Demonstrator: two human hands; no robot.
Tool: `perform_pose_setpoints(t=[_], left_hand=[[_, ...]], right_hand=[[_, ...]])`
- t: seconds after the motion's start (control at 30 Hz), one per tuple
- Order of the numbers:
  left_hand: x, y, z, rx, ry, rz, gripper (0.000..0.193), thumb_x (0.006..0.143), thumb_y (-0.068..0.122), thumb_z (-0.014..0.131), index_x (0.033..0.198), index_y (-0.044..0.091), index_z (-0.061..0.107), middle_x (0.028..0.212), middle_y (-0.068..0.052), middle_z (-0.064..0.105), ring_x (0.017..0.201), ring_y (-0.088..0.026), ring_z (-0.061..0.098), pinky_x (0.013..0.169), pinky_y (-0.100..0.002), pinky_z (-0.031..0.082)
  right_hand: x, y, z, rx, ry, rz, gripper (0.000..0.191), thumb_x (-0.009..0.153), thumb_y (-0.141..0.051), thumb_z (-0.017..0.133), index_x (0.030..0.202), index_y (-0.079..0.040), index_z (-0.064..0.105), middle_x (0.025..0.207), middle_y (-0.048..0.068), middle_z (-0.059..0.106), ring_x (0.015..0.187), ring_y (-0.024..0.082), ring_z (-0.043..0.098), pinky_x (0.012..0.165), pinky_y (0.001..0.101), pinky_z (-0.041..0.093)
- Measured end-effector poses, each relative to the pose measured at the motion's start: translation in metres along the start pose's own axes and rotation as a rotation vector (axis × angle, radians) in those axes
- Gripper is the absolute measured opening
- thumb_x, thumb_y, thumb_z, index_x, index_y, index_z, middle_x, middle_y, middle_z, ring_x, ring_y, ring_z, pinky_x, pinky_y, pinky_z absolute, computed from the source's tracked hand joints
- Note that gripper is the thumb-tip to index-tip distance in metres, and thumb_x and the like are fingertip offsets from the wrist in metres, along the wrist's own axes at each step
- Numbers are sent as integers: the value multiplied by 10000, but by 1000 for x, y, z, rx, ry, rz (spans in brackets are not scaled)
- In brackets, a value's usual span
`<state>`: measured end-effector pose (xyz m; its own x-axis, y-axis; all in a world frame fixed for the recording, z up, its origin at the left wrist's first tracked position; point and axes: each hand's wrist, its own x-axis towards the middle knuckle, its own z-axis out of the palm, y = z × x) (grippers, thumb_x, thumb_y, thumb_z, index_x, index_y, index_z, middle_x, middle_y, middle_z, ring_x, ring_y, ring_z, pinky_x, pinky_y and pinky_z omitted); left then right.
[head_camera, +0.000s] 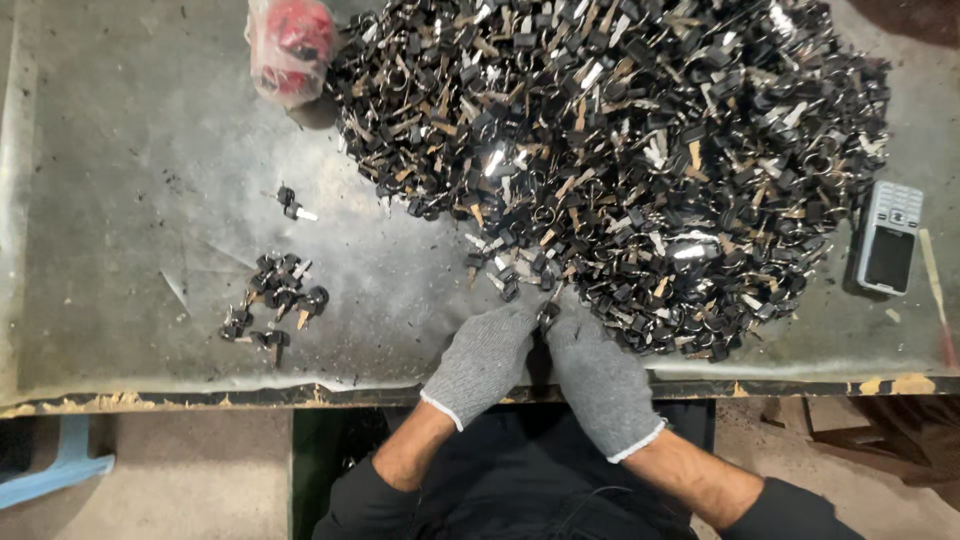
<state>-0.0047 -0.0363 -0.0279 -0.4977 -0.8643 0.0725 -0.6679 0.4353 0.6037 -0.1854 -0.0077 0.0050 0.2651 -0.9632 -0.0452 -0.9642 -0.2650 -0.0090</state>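
Note:
A huge pile of black-headed keys on rings (620, 150) covers the right half of the table. My left hand (485, 360) and my right hand (598, 378), both in grey knit gloves, meet at the pile's near edge. Their fingertips pinch a small bunch of keys (547, 312) between them. A small separate group of keys (275, 300) lies to the left of my hands. One lone key (291, 204) sits farther back on the left.
A clear plastic bag with red contents (290, 45) stands at the back left beside the pile. A grey mobile phone (887, 238) lies at the right. The worn table edge (200, 395) runs along the front; a blue object (55, 470) sits on the floor below.

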Motion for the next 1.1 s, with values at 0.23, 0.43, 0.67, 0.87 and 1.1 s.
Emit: perform_pose_setpoints(t=[0.23, 0.43, 0.67, 0.87, 1.1], left_hand=[[-1, 24, -8, -43, 80, -126, 294, 893, 95, 629, 1180, 35, 632, 1028, -201, 702, 914, -409, 680, 768, -526, 523], [0, 21, -21, -102, 75, -220, 324, 877, 150, 671, 1199, 108, 657, 966, -144, 731, 890, -357, 704, 756, -491, 546], [7, 20, -20, -39, -21, -214, 217, 875, 189, 660, 1061, 101, 729, 997, -145, 731, 940, -376, 694, 797, -521, 531], [10, 18, -22, -2, -91, -184, 411, 879, 184, 650, 1286, 140, 680, 950, -178, 713, 913, -397, 682, 789, -542, 518], [7, 19, -14, -13, -84, -158, 336, 916, 111, 607, 1249, 99, 650, 1024, -165, 718, 926, -380, 696, 777, -507, 542]], right_hand=[[14, -2, -5, 364, -160, 23, 599, 910, -179, 577, 1422, 70, 390, 1075, 273, 685, 848, 405, 738, 685, 468, 624], [-2, 9, -32, 593, -105, -2, 500, 880, -155, 617, 1343, -44, 465, 1254, 238, 664, 848, 382, 753, 644, 459, 629], [-2, 13, -11, 223, -179, 7, 203, 932, -144, 590, 1112, -53, 568, 1015, 139, 694, 765, 286, 759, 573, 402, 609], [4, 18, -2, 144, 105, -132, 189, 868, -140, 632, 1041, -75, 591, 864, 100, 660, 652, 259, 719, 504, 393, 582], [1, -12, 10, 8, -218, 86, 213, 983, -100, 552, 1161, 16, 553, 953, 155, 683, 687, 261, 753, 526, 373, 614]])
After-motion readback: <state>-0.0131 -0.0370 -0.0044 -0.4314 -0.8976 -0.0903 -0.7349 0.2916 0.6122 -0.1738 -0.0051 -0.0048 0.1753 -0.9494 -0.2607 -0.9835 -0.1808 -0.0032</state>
